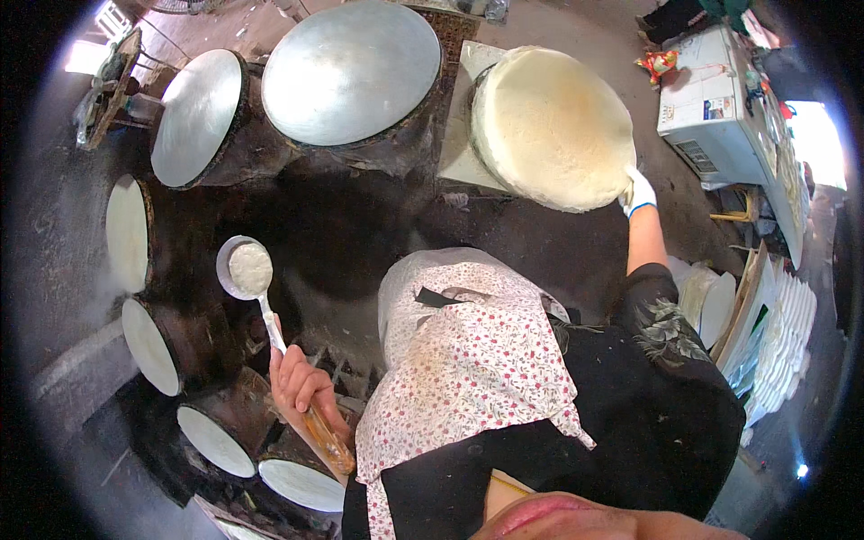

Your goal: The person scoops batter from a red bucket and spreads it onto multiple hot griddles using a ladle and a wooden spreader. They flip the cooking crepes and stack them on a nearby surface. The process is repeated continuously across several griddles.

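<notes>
My left hand (pixel 301 382) is closed around the handle of a ladle (pixel 236 292), held out to the left over the dark floor. Pale batter (pixel 250 268) lies in its round bowl. A brown, wood-like length of handle (pixel 331 441) shows below my fist. On the right, my arm is stretched far forward. My right hand (pixel 640 192), in a white glove with a blue cuff, grips the near right edge of a large round pancake (pixel 553 121). That pancake is pale with a browned patch and lies on a raised round base; its fingertips' contact is partly hidden.
Large round griddles (pixel 353 72) (pixel 198 117) stand ahead and to the left. Several smaller griddles (pixel 127 234) curve down the left side. A white board (pixel 463 117) lies under the pancake. At right stand a white chest-like appliance (pixel 706 99) and stacked white sheets (pixel 781 333).
</notes>
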Demonstrator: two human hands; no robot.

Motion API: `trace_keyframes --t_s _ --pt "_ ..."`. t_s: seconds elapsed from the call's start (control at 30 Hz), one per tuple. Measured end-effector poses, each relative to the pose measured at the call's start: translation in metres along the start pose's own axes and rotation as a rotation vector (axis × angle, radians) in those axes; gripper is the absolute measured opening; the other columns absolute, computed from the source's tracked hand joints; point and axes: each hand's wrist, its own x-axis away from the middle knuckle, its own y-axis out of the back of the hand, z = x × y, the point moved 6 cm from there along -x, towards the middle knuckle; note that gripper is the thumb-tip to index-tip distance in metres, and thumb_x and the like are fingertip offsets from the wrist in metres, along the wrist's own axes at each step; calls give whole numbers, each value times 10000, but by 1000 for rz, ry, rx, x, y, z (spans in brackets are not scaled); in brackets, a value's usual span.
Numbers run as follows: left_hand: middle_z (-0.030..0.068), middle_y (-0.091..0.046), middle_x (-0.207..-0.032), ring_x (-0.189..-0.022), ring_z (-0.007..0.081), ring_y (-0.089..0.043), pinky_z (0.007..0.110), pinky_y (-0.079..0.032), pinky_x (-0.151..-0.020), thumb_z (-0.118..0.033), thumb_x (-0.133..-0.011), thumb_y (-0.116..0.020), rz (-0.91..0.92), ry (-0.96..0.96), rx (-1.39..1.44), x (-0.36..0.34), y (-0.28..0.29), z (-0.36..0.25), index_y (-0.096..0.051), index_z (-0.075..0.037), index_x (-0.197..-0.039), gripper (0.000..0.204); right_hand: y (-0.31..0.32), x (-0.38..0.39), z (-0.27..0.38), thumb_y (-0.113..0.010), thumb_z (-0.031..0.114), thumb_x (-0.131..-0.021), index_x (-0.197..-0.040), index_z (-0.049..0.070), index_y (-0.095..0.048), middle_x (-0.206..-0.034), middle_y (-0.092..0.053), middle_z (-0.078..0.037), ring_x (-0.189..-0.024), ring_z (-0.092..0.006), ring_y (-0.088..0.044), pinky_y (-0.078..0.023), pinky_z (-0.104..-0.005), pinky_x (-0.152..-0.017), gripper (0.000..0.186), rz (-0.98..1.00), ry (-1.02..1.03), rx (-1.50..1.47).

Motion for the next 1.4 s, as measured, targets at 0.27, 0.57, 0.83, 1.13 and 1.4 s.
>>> trace_keyframes --t_s 0.27,0.57,0.83,1.13,1.4 --pt "20 -454 -696 -483 102 -497 282 -471 -410 -275 -1176 -305 -38 -106 50 48 28 69 -413 -61 -1007 293 21 -31 -17 -893 154 -834 -1233 -110 -655 -1126 -729 -188 -907 -304 -731 -597 -453 -713 535 -194 106 31" --pt "25 -453 -644 -446 147 -464 288 -457 -436 -307 -1175 -336 228 -113 101 189 94 119 -416 -105 -790 442 -102 148 40 -676 198 -960 -1411 75 -632 -1101 -698 -120 -790 -190 -619 -550 -356 -723 470 -41 929 661" --pt "-38 -440 -760 -509 38 -407 194 -359 -382 -244 -1140 -459 -212 -1055 250 431 319 213 -492 -161 -1391 267 -182 504 -219 -626 94 -996 -1679 138 -327 -1330 -625 -48 -791 -54 -552 -482 -196 -614 747 2177 451 1262" --pt "163 -698 -820 -696 269 -687 428 -544 -623 -182 -1059 -508 -2082 -1490 -360 670 602 130 -678 15 -1275 338 13 735 -453 -570 211 -1031 -1597 219 -502 -742 -508 50 -518 -48 -405 -343 -242 -440 570 2431 16 2334" --pt "218 -758 -975 -847 332 -729 449 -577 -801 -177 -1053 -499 -1845 -1400 -365 606 696 188 -660 -13 -1349 375 81 758 -557 -590 242 -1005 -1561 230 -552 -652 -447 50 -481 -74 -375 -298 -277 -407 557 2441 161 2646"
